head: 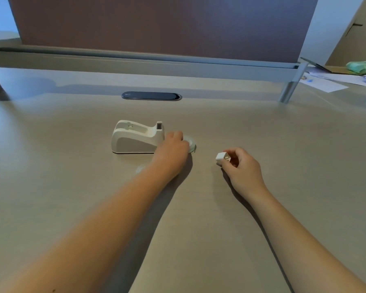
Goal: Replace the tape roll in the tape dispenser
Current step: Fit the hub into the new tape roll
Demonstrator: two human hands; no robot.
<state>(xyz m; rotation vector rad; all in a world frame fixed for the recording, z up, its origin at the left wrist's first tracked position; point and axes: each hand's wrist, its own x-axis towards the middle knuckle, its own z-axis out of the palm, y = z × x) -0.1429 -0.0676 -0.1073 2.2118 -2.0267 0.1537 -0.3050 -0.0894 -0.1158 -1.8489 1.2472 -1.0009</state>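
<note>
Resting flat on the table [72,187], just right of the tape dispenser [135,138], with the tape roll [191,144] half covered by the left hand [171,151]. Reaching across from the near side, fingers curled down over the roll's left part; whether closed on it or merely laid on top, cannot tell. Standing empty, cradle bare and slots exposed, cutter end turned toward the roll, so probably waiting for a fresh load. Pinched between thumb and fingertips of the right hand [241,166], clear of the surface and well to the right of the roll: a small white core piece [222,157], likely the hub meant to pass through the roll's centre, kept ready while the other hand fetches the roll. Lying just near the left wrist, a faint clear ring [140,168], possibly the spent roll, too dim to confirm. Further back, a dark oval cable port [151,96]; far right, scattered papers [325,81].
</note>
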